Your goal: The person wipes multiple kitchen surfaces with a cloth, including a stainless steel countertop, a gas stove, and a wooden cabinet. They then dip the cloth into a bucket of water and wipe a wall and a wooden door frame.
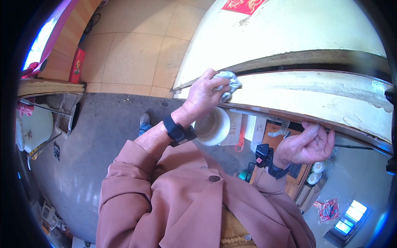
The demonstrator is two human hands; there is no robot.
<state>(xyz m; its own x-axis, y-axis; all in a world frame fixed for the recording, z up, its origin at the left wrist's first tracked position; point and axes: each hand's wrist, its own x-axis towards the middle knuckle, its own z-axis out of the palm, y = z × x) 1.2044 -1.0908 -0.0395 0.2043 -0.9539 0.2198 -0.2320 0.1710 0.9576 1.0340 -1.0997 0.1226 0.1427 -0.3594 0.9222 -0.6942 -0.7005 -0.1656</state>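
Observation:
My left hand [204,94] holds a crumpled light-coloured cloth [230,85] against the near-left part of a long pale painted ledge [297,93]. A dark slot runs between this ledge and the large pale panel [279,34] beyond it. My right hand [307,145] is at the ledge's near edge, towards the right, with its fingers half curled and nothing seen in it. Whether its fingertips touch the edge is unclear. Both wrists wear black straps with small devices. Below the ledge, beside my left forearm, stands a round white bucket [221,127].
A pipe fitting with a tap [280,131], a red plastic strip [240,139] and a wooden cabinet door [273,133] are under the ledge. A red box [76,65] stands on a shelf at the left, above a large white container [37,127]. A shoe [144,118] shows on the grey floor.

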